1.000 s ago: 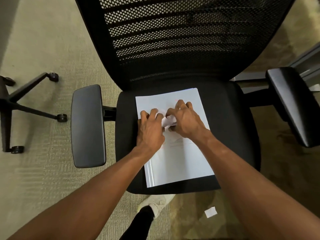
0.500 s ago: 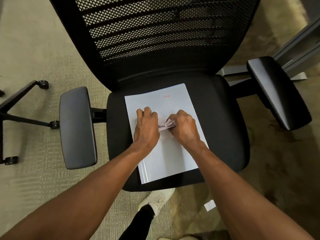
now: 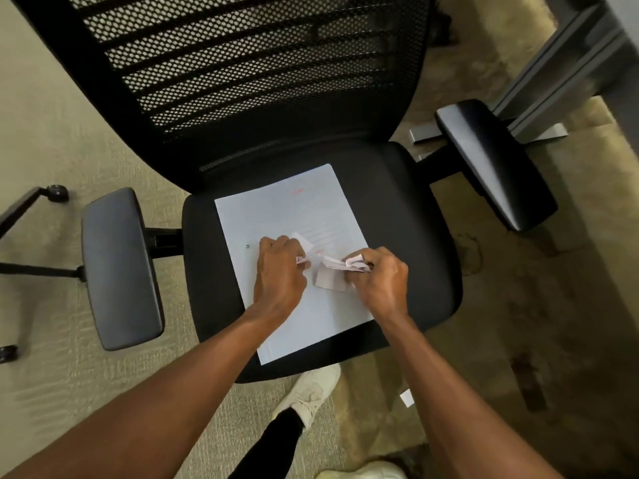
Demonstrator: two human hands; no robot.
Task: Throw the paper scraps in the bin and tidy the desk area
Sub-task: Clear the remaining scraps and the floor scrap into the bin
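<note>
On the black office chair (image 3: 408,209) seat lies a white sheet (image 3: 276,216), and over it we work both hands; our right hand (image 3: 380,281) grips a bunch of paper scraps (image 3: 345,262), while our left hand (image 3: 278,274) seems to pinch another scrap (image 3: 303,242), though its fingers hide the hold; one stray piece (image 3: 407,397) lies on the carpet (image 3: 52,115) near our white shoe (image 3: 311,392).
</note>
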